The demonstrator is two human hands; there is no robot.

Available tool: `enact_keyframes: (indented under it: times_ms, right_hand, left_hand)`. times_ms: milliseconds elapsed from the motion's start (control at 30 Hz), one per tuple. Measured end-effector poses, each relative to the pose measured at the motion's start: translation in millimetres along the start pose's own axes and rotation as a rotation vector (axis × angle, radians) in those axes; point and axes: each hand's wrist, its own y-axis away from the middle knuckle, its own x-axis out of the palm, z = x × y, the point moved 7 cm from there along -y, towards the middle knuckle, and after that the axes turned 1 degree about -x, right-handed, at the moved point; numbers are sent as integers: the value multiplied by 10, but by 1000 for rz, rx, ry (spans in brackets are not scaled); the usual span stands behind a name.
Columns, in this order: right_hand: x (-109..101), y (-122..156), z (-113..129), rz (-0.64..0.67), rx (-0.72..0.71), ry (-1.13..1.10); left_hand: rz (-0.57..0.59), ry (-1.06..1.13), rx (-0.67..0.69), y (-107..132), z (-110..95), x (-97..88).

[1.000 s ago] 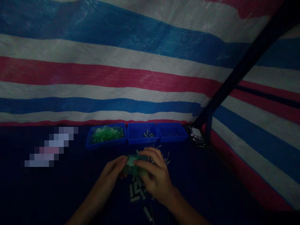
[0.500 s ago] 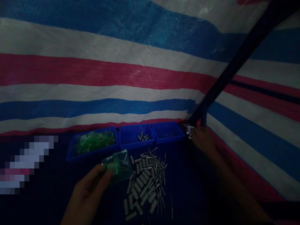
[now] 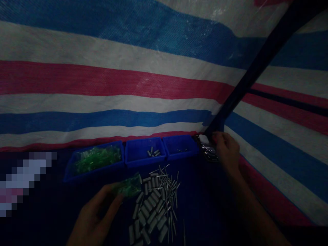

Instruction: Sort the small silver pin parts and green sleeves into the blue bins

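My left hand is closed on the edge of a small clear plastic bag with green and thin pale pieces inside. To the right of that bag, a pile of short grey cylinders lies on the dark blue table, with thin metal pins heaped against it. My right hand is at the far right, its fingers drawn together; what they hold, if anything, I cannot make out. Just left of it lies a dark phone-like slab with a lit face, and a white rounded object rests at its far end.
Three blue bins stand in a row at the back: a left bin with green bagged pieces, a middle bin with several cylinders, and a right bin with a few pins. Behind them hangs a striped tarp; a dark pole slants at right.
My right hand has moved off the dark slab to its right, uncovering more of it. The bag in my left hand has tilted flatter. The view has shifted slightly.
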Motion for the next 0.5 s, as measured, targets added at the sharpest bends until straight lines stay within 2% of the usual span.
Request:
enact_keyframes:
  times_ms: [33, 100, 167, 233, 267, 333, 500]
  right_hand:
    - [32, 235, 179, 82, -20, -133]
    - [300, 806, 580, 497, -62, -367]
    - [566, 1384, 885, 893, 32, -578]
    - [734, 1750, 1059, 1095, 202, -765]
    - [795, 1857, 1113, 1154, 271, -834]
    - [875, 1948, 1151, 1174, 383, -938]
    - [887, 1958, 1001, 940, 443, -934]
  left_hand:
    - [-2, -11, 35, 8, 8, 14]
    - [-5, -30, 154, 41, -4, 46]
    - [5, -46, 322, 97, -49, 79]
    - [16, -58, 480, 163, -100, 95]
    - [14, -66, 536, 190, -120, 92]
    - [-22, -83, 598, 228, -151, 59]
    - [-140, -78, 566, 312, -169, -55]
